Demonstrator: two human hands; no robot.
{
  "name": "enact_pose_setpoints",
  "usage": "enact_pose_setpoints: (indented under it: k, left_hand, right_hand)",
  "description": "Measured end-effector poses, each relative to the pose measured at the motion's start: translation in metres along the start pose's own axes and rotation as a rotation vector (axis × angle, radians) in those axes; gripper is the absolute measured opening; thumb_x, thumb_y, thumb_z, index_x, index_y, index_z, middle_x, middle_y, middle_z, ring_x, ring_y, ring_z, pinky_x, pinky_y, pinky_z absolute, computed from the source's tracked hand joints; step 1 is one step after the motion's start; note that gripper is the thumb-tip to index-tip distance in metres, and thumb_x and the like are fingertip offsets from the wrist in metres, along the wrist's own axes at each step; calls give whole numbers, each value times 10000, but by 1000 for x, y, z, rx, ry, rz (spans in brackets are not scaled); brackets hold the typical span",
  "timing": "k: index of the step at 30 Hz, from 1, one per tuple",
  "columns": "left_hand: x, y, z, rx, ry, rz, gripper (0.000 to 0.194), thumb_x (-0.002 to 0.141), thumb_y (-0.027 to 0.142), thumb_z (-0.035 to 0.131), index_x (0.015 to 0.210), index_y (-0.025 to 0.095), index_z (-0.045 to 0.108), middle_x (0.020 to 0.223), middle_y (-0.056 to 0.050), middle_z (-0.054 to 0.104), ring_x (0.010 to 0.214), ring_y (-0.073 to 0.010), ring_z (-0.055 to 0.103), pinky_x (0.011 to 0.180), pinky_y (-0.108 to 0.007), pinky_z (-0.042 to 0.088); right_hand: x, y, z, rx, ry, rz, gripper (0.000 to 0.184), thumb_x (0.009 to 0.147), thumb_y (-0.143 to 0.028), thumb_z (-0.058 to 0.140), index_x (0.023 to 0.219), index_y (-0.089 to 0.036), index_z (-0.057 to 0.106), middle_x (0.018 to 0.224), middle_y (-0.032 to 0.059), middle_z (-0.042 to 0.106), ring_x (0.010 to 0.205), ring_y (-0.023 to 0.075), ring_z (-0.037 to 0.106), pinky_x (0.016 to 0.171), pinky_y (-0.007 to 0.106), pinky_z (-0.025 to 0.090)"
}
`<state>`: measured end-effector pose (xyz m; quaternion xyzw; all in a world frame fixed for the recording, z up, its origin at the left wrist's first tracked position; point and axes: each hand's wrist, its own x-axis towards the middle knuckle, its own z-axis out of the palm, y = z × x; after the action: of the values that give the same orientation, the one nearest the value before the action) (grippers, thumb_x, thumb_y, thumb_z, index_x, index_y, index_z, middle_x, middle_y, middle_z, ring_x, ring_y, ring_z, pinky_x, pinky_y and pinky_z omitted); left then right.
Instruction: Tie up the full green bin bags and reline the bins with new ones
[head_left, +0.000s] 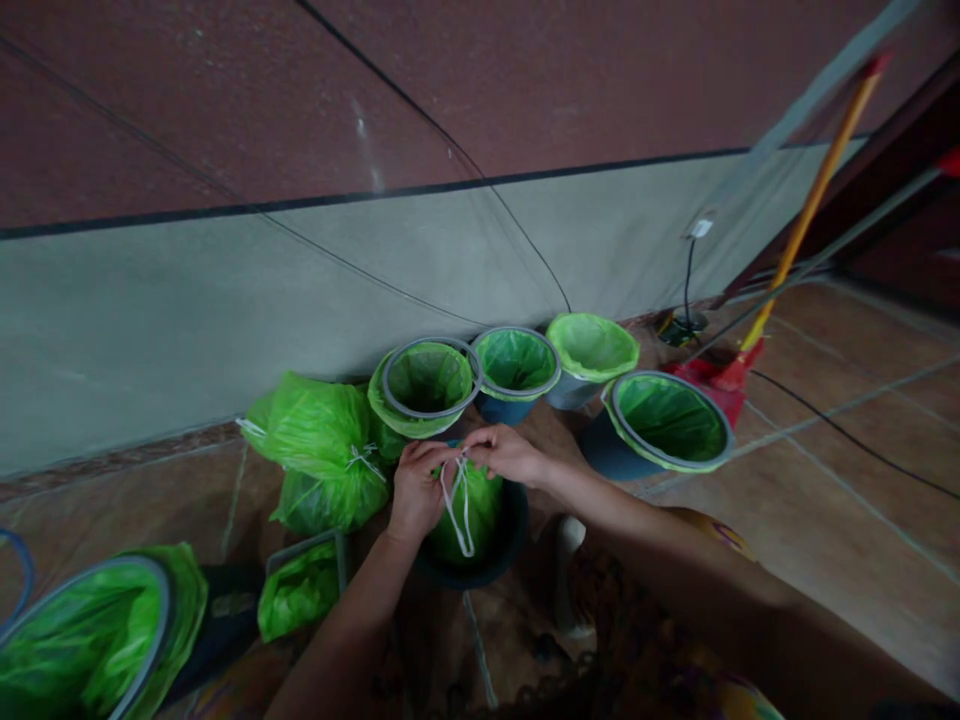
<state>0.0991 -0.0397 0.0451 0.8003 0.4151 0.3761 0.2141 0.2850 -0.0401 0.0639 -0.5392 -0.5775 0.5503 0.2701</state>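
Note:
In front of me a green trash bag [480, 505] stands gathered inside a dark trash bin [517, 540]. My left hand [420, 490] and my right hand [504, 455] meet over its top, fingers pinched close together on the white drawstring [466, 525]. A loop of the drawstring hangs down between my hands over the bag. The exact spot where the fingertips meet is too small to make out fully. To the left, tied green bags [322, 450] lean near the wall, with white strings at their necks.
Several bins with green liners stand about: one with a grey ring [431, 410], a blue one [517, 400], a pale one [570, 392], one at right [600, 445], a large one [161, 620] and a small square one [341, 560]. A red dustpan [731, 385] and cables are at right.

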Motion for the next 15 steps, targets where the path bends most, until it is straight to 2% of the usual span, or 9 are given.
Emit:
enact_pose_setpoints:
  k: [2, 4, 6, 8, 11, 13, 15]
  left_hand:
    - [0, -3, 2, -46, 3, -119, 190, 878, 249, 556, 882, 220, 744, 889, -43, 748, 850, -175, 685, 846, -321, 500]
    - [0, -3, 2, -20, -17, -249, 197, 867, 283, 561, 841, 206, 740, 872, -49, 754, 833, -186, 691, 810, -305, 500]
    - [1, -3, 1, 75, -51, -371, 218, 859, 316, 560, 817, 196, 737, 856, -59, 756, 826, -203, 692, 786, -304, 487]
    - [1, -3, -1, 187, -91, -473, 237, 856, 322, 544, 802, 188, 733, 830, -74, 749, 800, -216, 683, 742, -303, 468]
    - [3, -6, -5, 226, -167, -605, 224, 832, 276, 524, 733, 188, 705, 697, -55, 702, 686, -197, 638, 656, -284, 420]
    - [5, -8, -8, 96, -206, -669, 218, 807, 264, 523, 654, 193, 661, 568, -9, 616, 588, -160, 573, 600, -262, 382]
    - [7, -8, -9, -70, -192, -696, 217, 777, 276, 537, 588, 196, 608, 480, 31, 508, 517, -129, 497, 555, -244, 343]
  right_hand:
    - [0, -6, -6, -231, 61, -101, 181, 836, -185, 539, 831, -141, 714, 799, 30, 667, 716, 111, 581, 659, 210, 452]
    - [0, -11, -13, -467, 69, -171, 193, 831, -129, 530, 787, -126, 718, 895, 66, 690, 832, 137, 608, 767, 224, 448]
    - [0, -14, -19, -654, 62, -121, 215, 832, -106, 517, 810, -115, 730, 976, 102, 704, 893, 165, 627, 806, 234, 438]
    - [-2, -16, -25, -787, 42, 14, 228, 827, -112, 519, 862, -113, 745, 990, 124, 719, 894, 196, 645, 769, 247, 439]
    - [-5, -19, -31, -884, 4, 169, 212, 809, -145, 554, 863, -117, 757, 912, 128, 737, 852, 222, 655, 689, 260, 424]
    - [-7, -21, -33, -860, -18, 153, 203, 801, -141, 558, 838, -122, 758, 867, 109, 736, 815, 199, 644, 671, 248, 408]
    - [-8, -21, -35, -758, -46, 96, 199, 810, -151, 550, 804, -129, 748, 798, 74, 718, 741, 158, 614, 638, 230, 388]
